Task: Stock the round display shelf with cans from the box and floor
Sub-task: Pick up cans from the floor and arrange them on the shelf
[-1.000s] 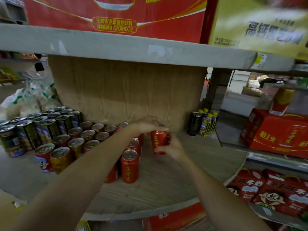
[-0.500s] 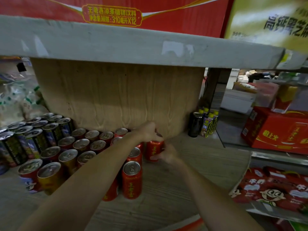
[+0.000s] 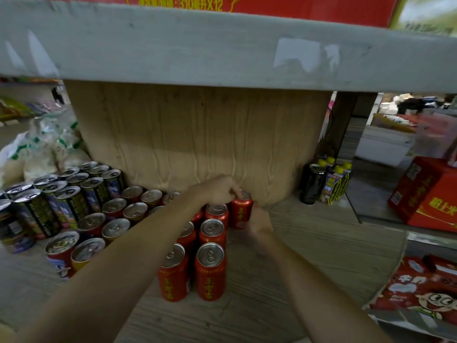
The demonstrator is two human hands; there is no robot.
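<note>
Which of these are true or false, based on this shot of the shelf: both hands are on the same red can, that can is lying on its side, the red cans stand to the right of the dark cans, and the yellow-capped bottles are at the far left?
1. Both hands are on the same red can. True: the left hand touches the top of the red can and the right hand holds its side.
2. That can is lying on its side. False: it stands upright by the wooden column.
3. The red cans stand to the right of the dark cans. True.
4. The yellow-capped bottles are at the far left. False: they stand at the right of the column.
</note>
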